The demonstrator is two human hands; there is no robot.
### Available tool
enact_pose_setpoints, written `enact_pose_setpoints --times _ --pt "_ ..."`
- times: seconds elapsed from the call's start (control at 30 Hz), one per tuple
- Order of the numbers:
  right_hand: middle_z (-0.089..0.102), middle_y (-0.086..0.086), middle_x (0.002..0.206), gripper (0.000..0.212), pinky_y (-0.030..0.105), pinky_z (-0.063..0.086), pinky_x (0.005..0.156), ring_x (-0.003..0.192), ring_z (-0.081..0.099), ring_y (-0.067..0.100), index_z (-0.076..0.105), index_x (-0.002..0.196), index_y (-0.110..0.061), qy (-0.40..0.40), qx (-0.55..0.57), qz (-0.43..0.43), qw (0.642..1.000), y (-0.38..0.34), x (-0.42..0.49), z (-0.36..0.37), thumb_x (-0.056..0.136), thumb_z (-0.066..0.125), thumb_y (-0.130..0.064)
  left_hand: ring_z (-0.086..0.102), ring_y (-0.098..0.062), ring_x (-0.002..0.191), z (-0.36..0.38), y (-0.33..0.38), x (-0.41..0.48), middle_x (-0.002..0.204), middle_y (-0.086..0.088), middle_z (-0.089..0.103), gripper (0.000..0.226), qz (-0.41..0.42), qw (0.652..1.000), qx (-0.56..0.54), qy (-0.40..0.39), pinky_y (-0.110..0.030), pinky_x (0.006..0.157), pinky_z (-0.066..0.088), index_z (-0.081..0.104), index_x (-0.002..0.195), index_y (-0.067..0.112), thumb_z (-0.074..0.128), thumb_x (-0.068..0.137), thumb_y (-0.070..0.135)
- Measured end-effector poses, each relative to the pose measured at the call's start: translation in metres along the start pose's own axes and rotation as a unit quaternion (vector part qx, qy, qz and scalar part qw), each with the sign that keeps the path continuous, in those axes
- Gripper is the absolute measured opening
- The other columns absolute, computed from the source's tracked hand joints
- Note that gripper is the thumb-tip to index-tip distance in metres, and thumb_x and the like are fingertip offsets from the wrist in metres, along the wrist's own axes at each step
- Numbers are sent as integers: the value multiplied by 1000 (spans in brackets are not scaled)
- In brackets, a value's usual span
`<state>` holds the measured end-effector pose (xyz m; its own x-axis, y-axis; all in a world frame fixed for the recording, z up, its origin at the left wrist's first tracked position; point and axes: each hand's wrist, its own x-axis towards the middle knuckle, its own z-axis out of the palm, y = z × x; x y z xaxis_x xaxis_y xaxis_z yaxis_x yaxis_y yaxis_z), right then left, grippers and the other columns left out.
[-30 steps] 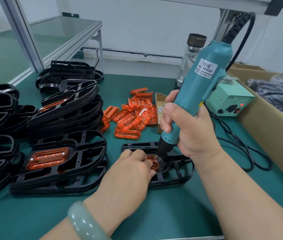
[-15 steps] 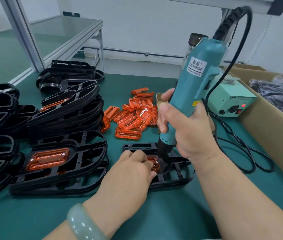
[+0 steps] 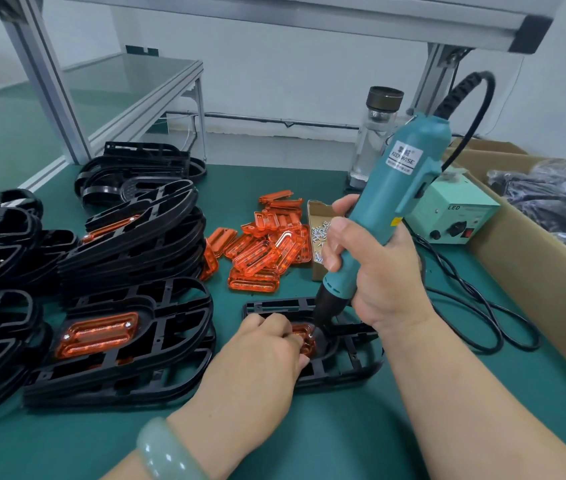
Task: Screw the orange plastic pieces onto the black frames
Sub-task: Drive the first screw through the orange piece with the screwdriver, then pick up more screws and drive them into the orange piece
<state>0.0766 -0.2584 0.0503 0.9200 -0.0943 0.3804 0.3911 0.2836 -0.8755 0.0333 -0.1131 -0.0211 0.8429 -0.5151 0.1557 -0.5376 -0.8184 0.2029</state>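
Green worktop [image 3: 413, 427] holds finished frames [image 3: 170, 323] stacked left and loose orange pieces [image 3: 260, 251] waiting, left hand [image 3: 257, 362] pinching one orange piece [image 3: 304, 336] in a black frame [image 3: 350, 368], right hand [image 3: 378, 271] gripping the screwdriver [image 3: 395, 188] on it.

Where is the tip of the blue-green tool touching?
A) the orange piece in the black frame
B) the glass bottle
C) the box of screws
A: the screwdriver in the right hand points down onto the orange piece seated in the black frame, steadied by the left hand.
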Motion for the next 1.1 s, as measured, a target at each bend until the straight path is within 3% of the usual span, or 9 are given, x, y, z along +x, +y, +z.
enact_pose_setpoints --times 0.2,0.37,0.5,0.57,0.67,0.77,0.87,1.0,1.1 --pt "47 -2 55 11 23 41 48 44 46 14 53 89 -12 50 59 11 997 -7 3 -6 78 56 -8 36 -10 108 -7 -2 0 128 14 38 40 22 999 26 3 -22 99 29 49 129 32 20 101 41" --pt "48 -2 55 10 22 40 47 45 45 12 54 86 -14 105 108 20 988 -9 3 -20 78 57 -10 46 -5 82 -21 6 1 100 15 56 16 74 996 44 22 -17 80 36 67 95 30 52 94 36" --pt "47 -2 57 11 23 40 51 46 45 11 53 85 -15 139 152 19 978 -7 1 -33 90 54 -6 44 -8 95 -22 -2 2 115 15 51 25 51 998 47 2 -19 89 37 61 113 31 40 99 37" --pt "47 -3 58 16 22 40 52 46 45 11 52 84 -16 162 169 23 972 -4 1 -37 96 51 -6 54 -2 77 -29 -1 3 87 18 62 9 75 994 71 -30 -14 71 45 71 80 32 74 76 40" --pt "46 -4 58 17 23 39 53 46 45 10 50 82 -18 198 200 30 959 1 4 -40 97 52 -9 52 7 56 -38 4 3 58 23 58 29 76 987 127 -65 -8 53 43 65 47 35 90 39 46" --pt "47 -5 57 18 22 40 54 46 45 9 48 80 -18 238 236 38 941 9 6 -41 97 54 -15 54 3 78 -40 8 -1 85 21 63 12 72 992 73 -71 -8 69 40 72 75 35 74 72 47" --pt "48 -7 58 21 22 42 57 48 47 7 48 77 -19 264 273 48 924 19 5 -44 96 57 -22 39 -8 108 -27 -1 0 127 15 45 35 52 998 22 -36 -15 90 26 56 121 31 29 101 42" --pt "48 -8 60 18 23 42 60 50 46 6 49 80 -19 266 290 52 918 27 2 -49 83 65 -28 42 -10 113 -32 0 4 127 13 47 37 32 997 13 -71 -22 98 33 57 122 30 31 99 43" --pt "48 -8 62 19 23 44 60 51 47 6 52 84 -19 254 289 34 922 27 -1 -58 78 65 -31 50 -7 98 -47 3 12 105 15 56 30 3 999 -8 -41 -26 88 43 61 98 29 35 96 45"
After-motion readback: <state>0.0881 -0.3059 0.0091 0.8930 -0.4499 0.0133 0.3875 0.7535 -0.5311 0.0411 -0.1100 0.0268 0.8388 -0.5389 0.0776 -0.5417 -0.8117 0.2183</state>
